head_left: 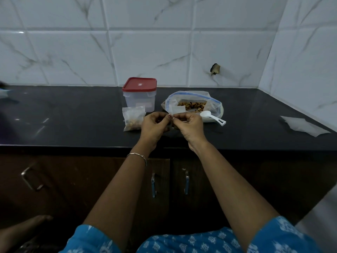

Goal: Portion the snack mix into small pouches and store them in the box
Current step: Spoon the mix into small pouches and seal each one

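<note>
While two hands (pixel 153 124) (pixel 190 125) pinch one pouch (pixel 178 110), one box (pixel 139 96).

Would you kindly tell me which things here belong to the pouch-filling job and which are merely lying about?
Job: box, snack bag, scoop, filled pouch, held pouch in left hand and right hand, white sheets, probably spare pouches.
Lying about: wall stub, blurred thing at left edge.

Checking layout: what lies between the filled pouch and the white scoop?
In the head view, the left hand and right hand, together pinching a small pouch.
</note>
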{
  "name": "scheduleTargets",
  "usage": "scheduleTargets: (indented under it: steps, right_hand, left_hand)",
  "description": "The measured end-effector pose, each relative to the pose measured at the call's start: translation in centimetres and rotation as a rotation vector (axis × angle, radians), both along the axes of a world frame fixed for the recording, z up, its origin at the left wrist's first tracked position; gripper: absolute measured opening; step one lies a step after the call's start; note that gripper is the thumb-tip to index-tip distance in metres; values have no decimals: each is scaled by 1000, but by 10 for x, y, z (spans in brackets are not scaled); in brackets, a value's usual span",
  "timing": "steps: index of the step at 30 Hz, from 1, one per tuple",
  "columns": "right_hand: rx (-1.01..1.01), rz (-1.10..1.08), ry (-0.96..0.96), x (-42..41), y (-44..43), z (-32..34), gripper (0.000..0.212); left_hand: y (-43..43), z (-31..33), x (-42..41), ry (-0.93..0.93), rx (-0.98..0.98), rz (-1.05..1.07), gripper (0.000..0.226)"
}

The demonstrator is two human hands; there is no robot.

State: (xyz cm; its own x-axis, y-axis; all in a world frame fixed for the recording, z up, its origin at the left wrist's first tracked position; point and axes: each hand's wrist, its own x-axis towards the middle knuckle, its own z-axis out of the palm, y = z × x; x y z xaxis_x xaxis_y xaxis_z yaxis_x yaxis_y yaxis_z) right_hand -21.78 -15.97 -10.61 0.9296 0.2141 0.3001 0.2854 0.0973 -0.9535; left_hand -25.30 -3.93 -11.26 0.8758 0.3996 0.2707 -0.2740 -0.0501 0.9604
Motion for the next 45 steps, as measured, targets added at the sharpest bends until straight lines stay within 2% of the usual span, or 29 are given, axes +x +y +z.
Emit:
scheduleTargets:
  steps: [7, 11, 14, 19, 21, 24, 27, 31, 33, 36, 42, 45]
  right_hand:
    - [-3, 2, 15, 1, 1, -2, 7]
    - [-6, -54, 33, 3, 0, -3, 5]
    - [6, -96, 59, 3, 0, -2, 8]
    - [-33, -144, 63, 7, 3, 0, 6]
    - [-135, -134, 12, 7, 3, 0, 1]
    - [-284, -130, -109, 5, -1, 2, 16]
    - [-418, -81, -250, 1, -10, 13, 19]
    - [-579, -26, -396, -5, -20, 32, 30]
    - [-641, -52, -474, -5, -23, 39, 26]
    - [-667, -125, -486, -7, -24, 45, 12]
    - [-661, -246, -466, -7, -20, 56, 4]
    - [-646, -323, -464, -5, -21, 63, 14]
  left_hand:
    - [-3, -1, 0, -4, 49, 19, 16]
    - [-5, -2, 0, 4, 53, 128, 8]
    - [-6, -2, 0, -8, 9, 207, 14]
    - [-10, 0, -5, -16, 69, 249, 6]
    - [-10, 0, -6, -22, 98, 236, 8]
    - [-10, 0, -8, -23, 114, 210, 9]
    - [-11, 2, -11, -27, 111, 180, 11]
    - [-15, 9, -16, -35, 35, 149, 11]
    - [-18, 11, -20, -44, 7, 148, 12]
    - [-23, 15, -26, -24, 19, 160, 11]
    - [-22, 28, -31, -33, 76, 203, 13]
    - [-14, 34, -30, 8, 181, 264, 15]
